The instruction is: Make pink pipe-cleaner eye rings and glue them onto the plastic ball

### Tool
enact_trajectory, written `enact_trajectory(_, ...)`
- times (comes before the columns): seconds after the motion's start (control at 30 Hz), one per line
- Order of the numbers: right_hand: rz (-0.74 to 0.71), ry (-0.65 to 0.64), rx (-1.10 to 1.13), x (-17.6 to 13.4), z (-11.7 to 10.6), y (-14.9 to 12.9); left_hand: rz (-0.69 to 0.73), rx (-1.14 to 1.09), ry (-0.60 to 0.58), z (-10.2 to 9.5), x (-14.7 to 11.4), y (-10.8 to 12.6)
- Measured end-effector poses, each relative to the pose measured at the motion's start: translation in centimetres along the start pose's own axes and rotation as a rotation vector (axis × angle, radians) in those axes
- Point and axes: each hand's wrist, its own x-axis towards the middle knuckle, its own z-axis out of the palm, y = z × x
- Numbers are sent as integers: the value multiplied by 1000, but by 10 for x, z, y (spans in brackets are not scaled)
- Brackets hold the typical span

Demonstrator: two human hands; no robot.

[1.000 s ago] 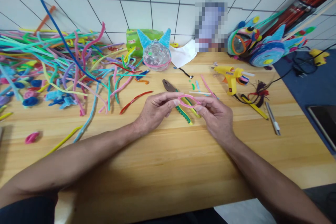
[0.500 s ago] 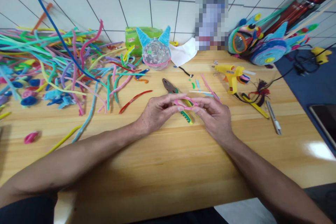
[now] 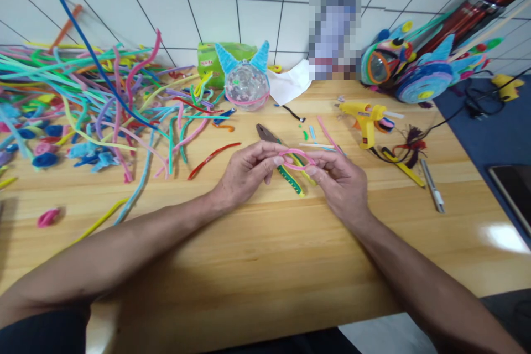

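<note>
A pink pipe cleaner [image 3: 296,151], bent into an oval loop, is held above the table between both hands. My left hand [image 3: 249,173] pinches its left end between thumb and fingers. At the loop's right end, my right hand [image 3: 341,180] pinches it the same way. Beneath the loop lie pliers [image 3: 290,178] with green and yellow handles, partly covered by the hands. Behind them stands a clear ball [image 3: 247,87] with two blue pipe-cleaner ears and a pink band around it.
Many coloured pipe cleaners [image 3: 103,99] are heaped on the left. To the right are a yellow glue gun [image 3: 365,121], a yellow cutter [image 3: 404,168] and a grey cutter [image 3: 432,187]. Decorated fish-like crafts [image 3: 427,83] and a red flask [image 3: 481,8] stand at the back right.
The pink loop has tilted and now shows a wider opening. My left hand has shifted slightly left, its fingers curled more; the right hand stays nearly in place.
</note>
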Motion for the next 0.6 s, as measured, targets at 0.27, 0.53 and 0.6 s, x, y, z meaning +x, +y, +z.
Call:
enact_trajectory(0.27, -16, -6, -6, -1, 0, 1, -19, -10, 13, 2, -1, 1)
enact_trajectory(0.53, 3, -26, 17, -3, 1, 2, -28, -22, 22, 4, -2, 2)
enact_trajectory(0.6, 8, -32, 25, -3, 1, 2, -40, -12, 20, 5, -3, 2)
